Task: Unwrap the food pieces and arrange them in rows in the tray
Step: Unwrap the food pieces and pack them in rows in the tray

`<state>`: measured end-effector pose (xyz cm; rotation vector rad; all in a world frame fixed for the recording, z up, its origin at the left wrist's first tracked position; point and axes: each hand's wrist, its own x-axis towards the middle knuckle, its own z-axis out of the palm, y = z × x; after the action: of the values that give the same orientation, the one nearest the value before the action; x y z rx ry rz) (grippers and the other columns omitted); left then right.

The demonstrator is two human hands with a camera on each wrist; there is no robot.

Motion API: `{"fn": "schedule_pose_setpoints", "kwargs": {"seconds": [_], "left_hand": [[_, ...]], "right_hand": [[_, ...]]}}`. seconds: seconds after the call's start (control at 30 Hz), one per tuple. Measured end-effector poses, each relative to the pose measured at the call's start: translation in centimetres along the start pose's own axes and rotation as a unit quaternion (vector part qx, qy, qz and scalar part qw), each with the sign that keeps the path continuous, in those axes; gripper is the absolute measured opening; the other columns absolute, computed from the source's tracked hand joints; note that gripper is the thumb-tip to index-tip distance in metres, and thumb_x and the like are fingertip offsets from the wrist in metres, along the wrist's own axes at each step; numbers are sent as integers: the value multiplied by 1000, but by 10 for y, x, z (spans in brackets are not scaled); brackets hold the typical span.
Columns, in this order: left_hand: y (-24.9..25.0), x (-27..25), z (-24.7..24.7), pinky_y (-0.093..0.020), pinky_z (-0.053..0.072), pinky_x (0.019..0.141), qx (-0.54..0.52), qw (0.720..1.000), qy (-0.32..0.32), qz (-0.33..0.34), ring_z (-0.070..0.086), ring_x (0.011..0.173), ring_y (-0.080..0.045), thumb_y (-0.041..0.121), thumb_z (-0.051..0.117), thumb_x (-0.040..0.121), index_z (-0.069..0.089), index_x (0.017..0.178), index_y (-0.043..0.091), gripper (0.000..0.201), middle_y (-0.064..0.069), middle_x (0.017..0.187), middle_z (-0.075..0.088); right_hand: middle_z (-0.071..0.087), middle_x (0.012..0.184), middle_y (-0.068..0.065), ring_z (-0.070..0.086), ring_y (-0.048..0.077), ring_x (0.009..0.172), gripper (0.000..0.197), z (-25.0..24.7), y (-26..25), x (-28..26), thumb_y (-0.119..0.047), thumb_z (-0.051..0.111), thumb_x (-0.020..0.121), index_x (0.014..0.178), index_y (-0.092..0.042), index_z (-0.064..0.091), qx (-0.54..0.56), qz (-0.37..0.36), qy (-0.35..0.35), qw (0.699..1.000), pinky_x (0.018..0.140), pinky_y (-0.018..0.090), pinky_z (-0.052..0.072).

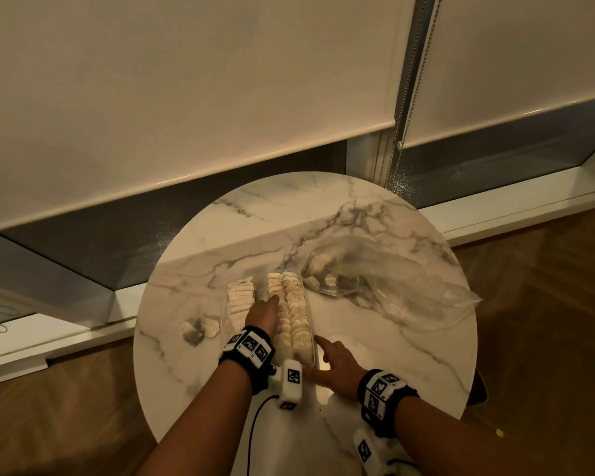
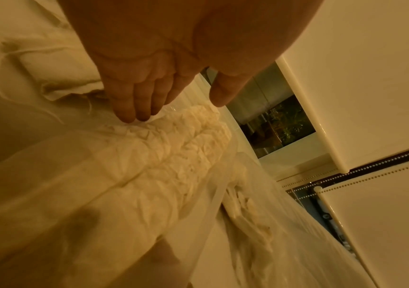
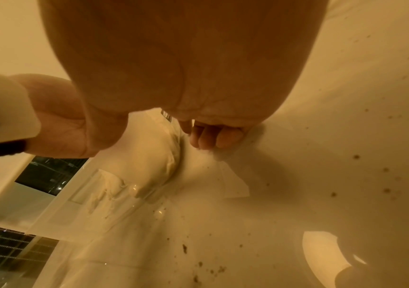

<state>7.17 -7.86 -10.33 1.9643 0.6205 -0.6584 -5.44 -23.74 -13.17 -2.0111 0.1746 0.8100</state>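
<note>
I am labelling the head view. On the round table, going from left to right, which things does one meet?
Two loose food pieces → left row of pieces → left hand → two filled rows → clear plastic bag.

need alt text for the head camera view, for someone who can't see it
A person's left hand reaches into a clear tray of pale food pieces in rows on a round marble table; the right hand rests flat beside it. A crumpled plastic bag lies right, two loose pieces left.
</note>
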Motion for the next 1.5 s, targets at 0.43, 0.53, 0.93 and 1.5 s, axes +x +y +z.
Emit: {"fn": "schedule_pose_setpoints", "kwargs": {"seconds": [0.43, 0.53, 0.93, 1.5], "left_hand": [[-35, 145, 21, -50, 47, 103, -105, 994, 3, 6, 64, 109, -33, 80, 54, 51, 67, 116, 12, 94, -14, 122, 67], [-35, 144, 17, -53, 48, 101, -120, 993, -15, 2, 65, 106, -36, 79, 54, 52, 71, 101, 14, 83, -16, 114, 70], [3, -34, -40, -37, 50, 97, -90, 965, 140, 203, 64, 100, -18, 27, 64, 91, 72, 94, 24, 9, 1, 103, 72], [-102, 28, -142, -39, 44, 103, 307, 929, 171, 115, 55, 120, -37, 28, 56, 94, 54, 138, 16, 45, -17, 134, 57]], "right_hand": [[42, 138, 6, 42, 24, 127, 153, -1, -4, -2, -110, 33, 28, 158, -30, 16, -7, 18, -5, 1000, 109, 39, 37], [42, 139, 7, 42, 24, 128, 152, -1, -4, -2, -110, 34, 29, 158, -30, 16, -7, 20, -3, 1000, 110, 39, 37], [44, 130, 2, 46, 14, 115, 137, 1, 2, 3, -103, 45, 43, 156, -32, 17, 3, 3, 8, 1000, 105, 34, 39], [43, 123, -2, 46, 9, 109, 101, 8, 11, 9, -75, 63, 76, 156, -31, 20, 7, -10, 38, 999, 91, 24, 38]]}}
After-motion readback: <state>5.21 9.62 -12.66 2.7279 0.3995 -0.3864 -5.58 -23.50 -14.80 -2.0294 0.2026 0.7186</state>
